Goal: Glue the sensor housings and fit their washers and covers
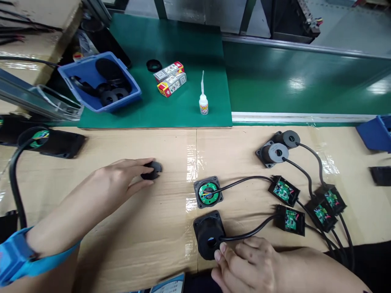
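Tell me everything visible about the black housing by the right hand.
The black housing looks like matte plastic: a square flange with rounded corners and a short drum, its round end facing the camera with a hole near the middle. A black cable runs from its right side to an open box with a green circuit board. It rests on brown cardboard; the right hand has its fingertips at the rim. Any tilt is hard to judge.

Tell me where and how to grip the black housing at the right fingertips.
Around its round barrel, likely best from the left: the barrel rises from the square flange, while the cable leaves on the right, close to the right hand.
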A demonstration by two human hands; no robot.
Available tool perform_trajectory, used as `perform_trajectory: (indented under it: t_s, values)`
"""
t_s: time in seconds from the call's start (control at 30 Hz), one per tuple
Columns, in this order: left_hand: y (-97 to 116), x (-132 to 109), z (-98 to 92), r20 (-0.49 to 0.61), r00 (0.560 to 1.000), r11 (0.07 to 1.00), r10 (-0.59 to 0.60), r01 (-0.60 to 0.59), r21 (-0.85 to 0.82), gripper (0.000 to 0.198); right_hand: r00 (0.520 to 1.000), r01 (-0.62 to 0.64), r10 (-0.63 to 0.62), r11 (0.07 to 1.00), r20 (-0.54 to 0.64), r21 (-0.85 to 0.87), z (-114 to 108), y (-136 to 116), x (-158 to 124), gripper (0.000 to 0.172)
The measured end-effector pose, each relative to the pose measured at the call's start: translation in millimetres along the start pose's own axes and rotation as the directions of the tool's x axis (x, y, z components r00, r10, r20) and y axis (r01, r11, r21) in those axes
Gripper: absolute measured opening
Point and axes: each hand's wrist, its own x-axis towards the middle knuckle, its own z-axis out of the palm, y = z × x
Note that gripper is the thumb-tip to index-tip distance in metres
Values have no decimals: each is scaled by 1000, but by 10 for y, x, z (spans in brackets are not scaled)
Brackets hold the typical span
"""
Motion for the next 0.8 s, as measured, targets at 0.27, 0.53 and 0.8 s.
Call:
perform_trajectory:
  t_s: [0.27, 0.53, 0.8]
  values:
    - [1051, 92, -161, -144, 988, 990, 62, -78, -114, 43, 1000, 5, -5, 1000, -27, -2, 40, 14, -13, 16]
    - [1364, 219, 35, -61, 980, 973, 190, -196, -119, 47, 1000, 15, -15, 1000, 5, 3, 6, 23, -30, 13]
    - [1381, 275, 36, -74, 975, 977, 210, -212, -26, 44, 999, 33, -34, 999, 18, 36, 2, 55, -33, 14]
